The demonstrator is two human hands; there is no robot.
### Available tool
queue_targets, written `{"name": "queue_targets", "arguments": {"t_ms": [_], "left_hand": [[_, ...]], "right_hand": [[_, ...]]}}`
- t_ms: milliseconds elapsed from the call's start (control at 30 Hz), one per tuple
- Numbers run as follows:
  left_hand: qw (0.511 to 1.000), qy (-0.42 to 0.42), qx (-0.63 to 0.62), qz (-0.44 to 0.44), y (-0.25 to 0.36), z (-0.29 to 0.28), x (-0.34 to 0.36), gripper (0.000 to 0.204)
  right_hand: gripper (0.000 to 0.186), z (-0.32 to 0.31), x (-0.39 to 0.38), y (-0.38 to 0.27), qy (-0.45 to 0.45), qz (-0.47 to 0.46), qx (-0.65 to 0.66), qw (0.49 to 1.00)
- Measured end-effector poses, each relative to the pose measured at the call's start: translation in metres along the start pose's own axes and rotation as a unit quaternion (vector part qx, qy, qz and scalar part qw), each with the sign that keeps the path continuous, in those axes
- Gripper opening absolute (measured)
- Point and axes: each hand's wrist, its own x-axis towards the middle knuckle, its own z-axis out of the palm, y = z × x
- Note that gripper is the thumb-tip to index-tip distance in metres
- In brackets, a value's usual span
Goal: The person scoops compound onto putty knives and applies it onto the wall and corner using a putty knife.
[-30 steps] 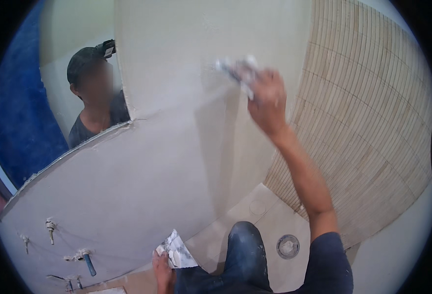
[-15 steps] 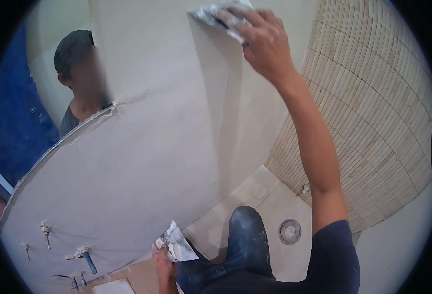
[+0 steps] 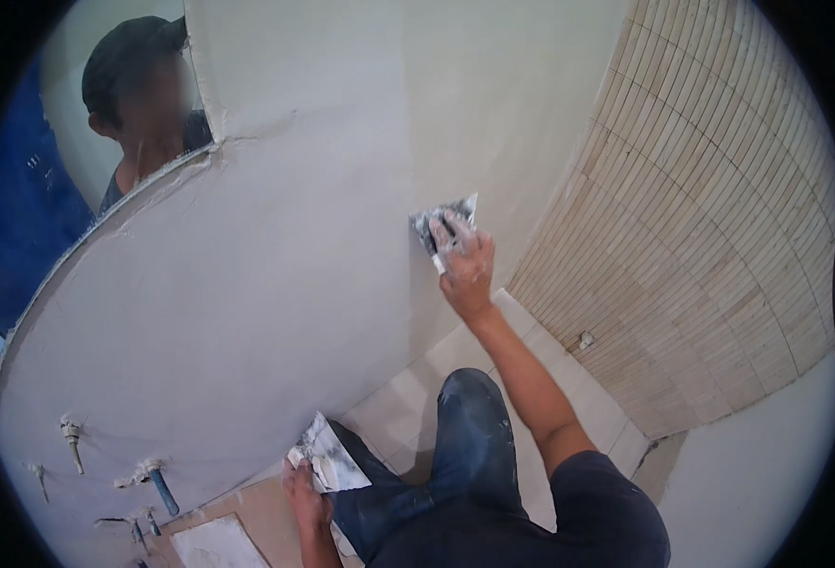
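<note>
My right hand (image 3: 467, 267) grips a putty-smeared metal spreader (image 3: 465, 206) against the smooth pale wall (image 3: 294, 265), toward its right part near the corner with the tiled wall. My left hand (image 3: 306, 494) holds a second metal blade (image 3: 346, 464), with white putty lumps on it, low by my left thigh and in front of the lower wall.
A person in a cap (image 3: 133, 85) shows in what looks like a mirror, beside a blue panel (image 3: 15, 180). Pipe stubs (image 3: 162, 488) stick out low left. A ribbed tiled wall (image 3: 711, 189) rises right. Below lie floor tiles (image 3: 417, 398) and a white board (image 3: 219, 547).
My right hand has come down the wall with the spreader, after rising between the two earlier frames. The view has shifted, so the mirror edge sits higher. My left hand still holds its blade.
</note>
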Motion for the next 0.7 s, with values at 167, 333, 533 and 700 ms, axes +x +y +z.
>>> {"name": "queue_targets", "arguments": {"t_ms": [167,333,533,700], "left_hand": [[0.997,0.08,0.005,-0.013,0.005,0.0,-0.011,0.052],[1.0,-0.012,-0.007,-0.004,0.005,0.008,-0.011,0.049],[1.0,0.002,-0.007,0.0,0.005,0.006,-0.011,0.049],[0.998,-0.045,-0.033,0.005,0.0,0.006,-0.006,0.052]], "right_hand": [[0.074,0.088,-0.108,-0.048,0.035,0.183,0.024,0.982],[0.059,0.134,-0.195,-0.137,0.017,0.36,0.122,0.925],[0.031,0.107,-0.208,-0.095,0.004,0.65,0.317,0.691],[0.029,0.083,-0.137,-0.012,-0.043,0.764,0.507,0.397]]}}
